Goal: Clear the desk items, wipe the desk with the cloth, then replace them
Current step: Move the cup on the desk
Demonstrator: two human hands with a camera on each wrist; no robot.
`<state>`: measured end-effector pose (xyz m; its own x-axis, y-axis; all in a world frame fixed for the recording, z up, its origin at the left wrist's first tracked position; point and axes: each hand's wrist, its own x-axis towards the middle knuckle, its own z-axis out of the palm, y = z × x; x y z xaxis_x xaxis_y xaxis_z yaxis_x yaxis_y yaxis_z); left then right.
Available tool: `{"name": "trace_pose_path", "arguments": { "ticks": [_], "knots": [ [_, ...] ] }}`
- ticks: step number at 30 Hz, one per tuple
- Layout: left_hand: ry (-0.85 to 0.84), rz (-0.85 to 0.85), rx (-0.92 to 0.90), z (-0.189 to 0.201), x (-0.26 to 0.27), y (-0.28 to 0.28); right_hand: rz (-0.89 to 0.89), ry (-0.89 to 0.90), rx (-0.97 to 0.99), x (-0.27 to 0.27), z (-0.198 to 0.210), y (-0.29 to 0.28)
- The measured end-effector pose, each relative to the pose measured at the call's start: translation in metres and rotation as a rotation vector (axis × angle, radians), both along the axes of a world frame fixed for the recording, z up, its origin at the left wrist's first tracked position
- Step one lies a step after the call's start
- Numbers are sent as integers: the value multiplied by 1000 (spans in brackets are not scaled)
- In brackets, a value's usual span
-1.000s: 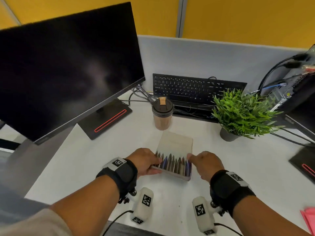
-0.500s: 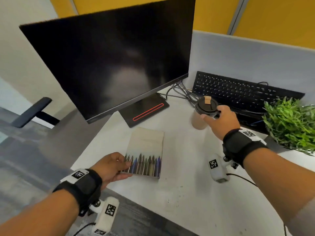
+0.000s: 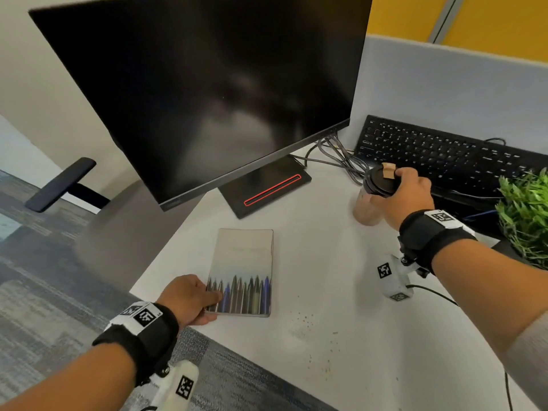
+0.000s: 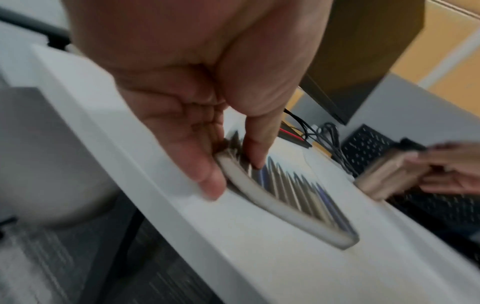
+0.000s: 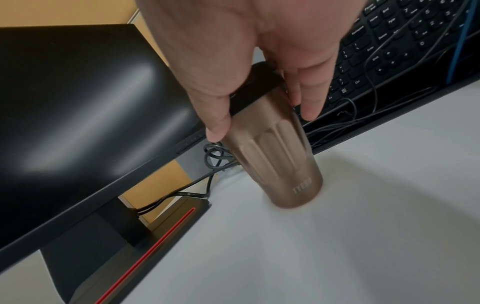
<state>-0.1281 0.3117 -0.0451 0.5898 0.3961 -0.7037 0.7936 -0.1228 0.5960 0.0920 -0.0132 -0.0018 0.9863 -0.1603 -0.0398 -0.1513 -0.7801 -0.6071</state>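
Clearing is under way, I judge: the left hand (image 3: pixel 189 298) is pinching the notebook (image 3: pixel 241 272) at the counter (image 3: pixel 341 292) edge, the right hand (image 3: pixel 407 197) is gripping the tumbler (image 3: pixel 370 200) near the keyboard (image 3: pixel 444 155), both needing lifting next.

Notebook (image 3: pixel 241 272) at the desk's (image 3: pixel 341 292) left edge: beige-grey cover w/ a row of grey, brown & blue pencil tips printed along its near end. Tumbler (image 5: pixel 275 152) is bronze-brown w/ ribbed sides, black lid, tan tab. Desk white, w/ small dark specks nr the front edge. Monitor (image 3: pixel 207 93) black; base has a red stripe. Plant (image 3: pixel 525 215) green.
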Motion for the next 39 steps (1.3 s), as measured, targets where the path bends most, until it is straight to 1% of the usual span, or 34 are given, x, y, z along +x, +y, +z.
{"name": "trace_pose_path", "arguments": {
  "ticks": [2, 4, 5, 6, 8, 9, 11, 12, 15, 22, 25, 27, 29, 33, 37, 39],
  "knots": [
    [81, -171, 177, 4, 5, -2, 3, -18, -2, 4, -2, 0],
    [172, -403, 440, 8, 11, -1, -13, -34, 6, 7, -3, 0],
    [178, -480, 571, 8, 13, -1, -21, -41, 8, 8, -3, 1],
    [141, -525, 657, 9, 14, -3, -21, -45, 8, 8, -3, 1],
    [10, -626, 706, 5, 13, -9, -9, -44, 15, 9, -2, 3],
    [-29, -725, 700, 1, 11, -14, 5, -43, 24, 8, -2, 5],
    [-35, -916, 706, -9, 7, -23, 51, -46, 42, 5, -3, 13],
    [-22, -970, 724, -13, 7, -26, 82, -50, 44, 3, -3, 18],
    [-13, -992, 758, -23, 8, -26, 168, -58, 44, -3, -5, 38],
    [-7, -1055, 754, -25, 23, -1, 330, -76, 142, -20, -6, 101],
    [-31, -1129, 759, -21, 29, 13, 385, -47, 154, -25, -7, 126],
    [-51, -1159, 731, -18, 31, 20, 404, -16, 139, -27, -6, 137],
    [-65, -1163, 693, -17, 32, 25, 415, -10, 131, -29, -6, 146],
    [-76, -1170, 684, -19, 32, 27, 430, -19, 128, -30, -6, 155],
    [-71, -1175, 703, -16, 31, 25, 420, -22, 120, -32, -8, 155],
    [-59, -1210, 749, -11, 30, 22, 423, -11, 117, -35, -6, 153]
  ]
}}
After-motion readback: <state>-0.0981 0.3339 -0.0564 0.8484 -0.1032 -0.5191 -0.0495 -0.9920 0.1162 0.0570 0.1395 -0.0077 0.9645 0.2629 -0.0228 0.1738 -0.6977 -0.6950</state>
